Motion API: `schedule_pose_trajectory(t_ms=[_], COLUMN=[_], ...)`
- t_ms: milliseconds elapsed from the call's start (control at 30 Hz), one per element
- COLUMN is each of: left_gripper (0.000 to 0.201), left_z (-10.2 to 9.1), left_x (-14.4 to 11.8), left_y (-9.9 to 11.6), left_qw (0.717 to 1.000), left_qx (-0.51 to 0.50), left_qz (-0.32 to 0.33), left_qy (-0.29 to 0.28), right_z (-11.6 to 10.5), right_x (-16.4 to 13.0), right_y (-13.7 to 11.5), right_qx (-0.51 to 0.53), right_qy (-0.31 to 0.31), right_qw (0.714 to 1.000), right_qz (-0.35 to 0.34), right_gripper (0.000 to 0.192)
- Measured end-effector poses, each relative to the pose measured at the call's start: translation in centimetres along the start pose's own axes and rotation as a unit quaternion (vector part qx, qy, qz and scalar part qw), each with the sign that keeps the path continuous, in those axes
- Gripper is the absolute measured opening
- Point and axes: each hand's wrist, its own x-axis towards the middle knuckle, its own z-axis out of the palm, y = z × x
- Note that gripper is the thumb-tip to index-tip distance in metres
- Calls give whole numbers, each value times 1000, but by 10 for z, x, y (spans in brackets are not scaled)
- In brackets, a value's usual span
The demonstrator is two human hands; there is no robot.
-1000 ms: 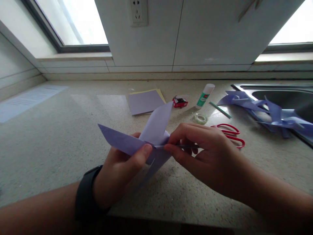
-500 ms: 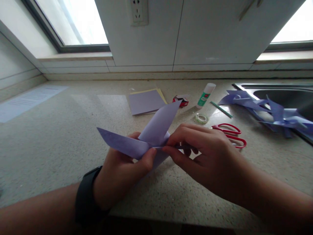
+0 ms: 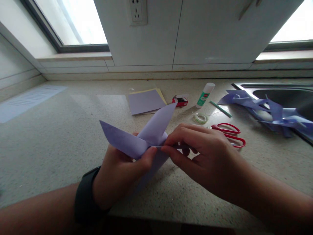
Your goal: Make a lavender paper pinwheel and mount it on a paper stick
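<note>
With the left hand [image 3: 117,173] pinching the folded purple paper [image 3: 137,137] at its centre, the right hand [image 3: 200,153], fingertips closed on the crease just beside the left thumb, should press firmly along it.

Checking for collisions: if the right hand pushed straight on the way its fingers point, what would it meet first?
The right hand points leftward, so it would likely meet the left hand, pinching the same folded purple paper; depth is uncertain.

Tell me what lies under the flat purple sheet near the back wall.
A yellow sheet peeks out beneath the purple sheet along its top and right edges; the rest is covered.
</note>
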Motion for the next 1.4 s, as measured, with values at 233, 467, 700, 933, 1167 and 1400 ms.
schedule_pose_trajectory(t_ms=[233,467,700,933,1167,1400], left_gripper=[17,21,19,29,30,21], left_z=[-2,-1,-5,-5,-6,-8], left_x=[-2,-3,-6,-5,-6,-7], left_y=[-4,-6,-12,-7,-5,-5], left_qw=[1000,999,999,999,998,999], left_qx=[-2,-29,-39,27,43,29], left_qz=[-14,-20,-29,-21,-13,-7], left_qy=[3,1,-22,-33,-35,-42], right_z=[1,1,-1,3,3,5], right_x=[1,0,1,1,2,2], right_y=[1,0,-4,-2,-2,0], right_qx=[11,24,44,20,33,25], right_qy=[0,-2,4,15,1,8], right_qw=[1000,1000,999,999,999,999], right_qz=[-1,2,24,44,41,43], right_gripper=[4,5,7,9,10,10])
